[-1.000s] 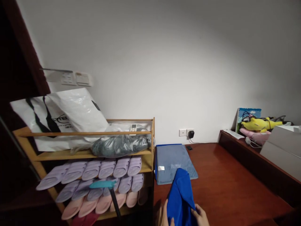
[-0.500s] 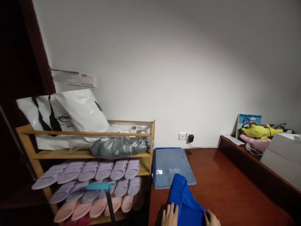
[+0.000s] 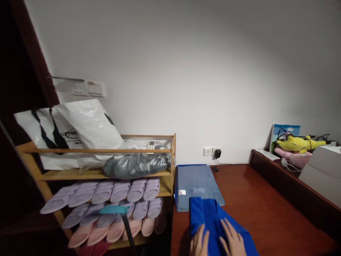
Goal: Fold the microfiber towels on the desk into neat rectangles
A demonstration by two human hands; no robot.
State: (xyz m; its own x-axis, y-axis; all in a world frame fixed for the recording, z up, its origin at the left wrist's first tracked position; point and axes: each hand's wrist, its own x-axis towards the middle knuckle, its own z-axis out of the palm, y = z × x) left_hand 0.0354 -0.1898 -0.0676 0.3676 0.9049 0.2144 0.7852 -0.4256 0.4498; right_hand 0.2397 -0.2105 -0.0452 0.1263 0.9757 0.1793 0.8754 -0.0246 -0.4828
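Note:
A bright blue cloth (image 3: 213,218) lies spread on the red-brown wooden surface (image 3: 266,209), its far edge overlapping a folded grey-blue mat (image 3: 197,183). My left hand (image 3: 199,243) rests flat on the cloth's near left part, fingers stretched out. Just to its right, my right hand (image 3: 232,241) lies flat on the cloth too, fingers apart. Neither hand grips anything. Both wrists are cut off by the bottom edge.
A wooden rack (image 3: 106,174) at the left holds rows of lilac and pink slippers (image 3: 112,199), a bagged dark bundle (image 3: 135,164) and white plastic bags (image 3: 71,131). A teal-headed pole (image 3: 119,213) leans before it. A yellow plush toy (image 3: 298,142) and grey boxes (image 3: 322,174) sit right. A wall socket (image 3: 211,152) holds a charger.
The blue cloth, held bunched and raised a second ago, now lies flat and wider on the surface. Both hands have let go of it and lie open on top.

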